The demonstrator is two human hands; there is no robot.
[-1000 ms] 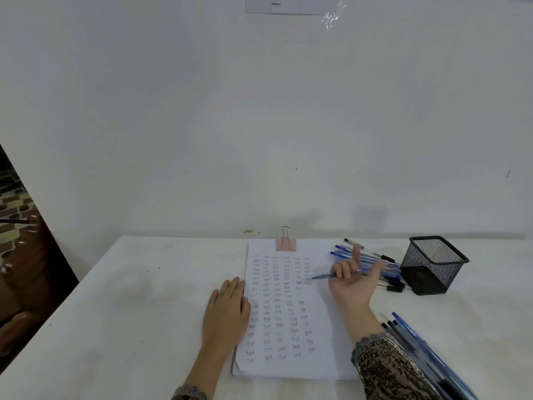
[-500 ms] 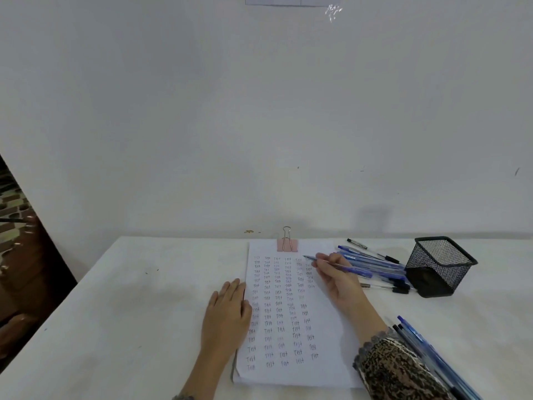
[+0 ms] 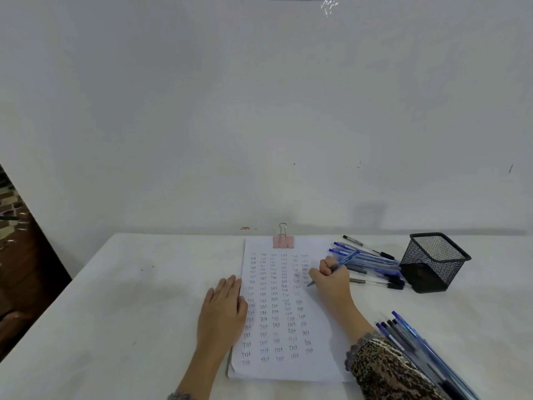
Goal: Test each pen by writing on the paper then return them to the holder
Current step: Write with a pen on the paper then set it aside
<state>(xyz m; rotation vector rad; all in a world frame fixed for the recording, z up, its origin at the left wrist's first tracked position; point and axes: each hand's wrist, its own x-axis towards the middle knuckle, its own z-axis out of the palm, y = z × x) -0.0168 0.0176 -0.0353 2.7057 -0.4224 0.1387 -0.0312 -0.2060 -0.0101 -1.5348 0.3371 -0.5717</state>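
Writing a test word: the right hand (image 3: 331, 280) grips a blue plastic ballpoint pen (image 3: 344, 261), tip on the right column of the white clipped paper sheet (image 3: 288, 369), while the flat left hand (image 3: 223, 307) presses its left edge. Even strokes in a blank gap should show ink flow best; the black wire-mesh holder (image 3: 432, 261) stands beside loose pens (image 3: 372, 262)

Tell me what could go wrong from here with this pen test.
The pen in the right hand points at a column of the paper already crowded with words, so a faint line may be hard to judge. The sleeve lies beside the loose pens at the near right; it might push them off the table.
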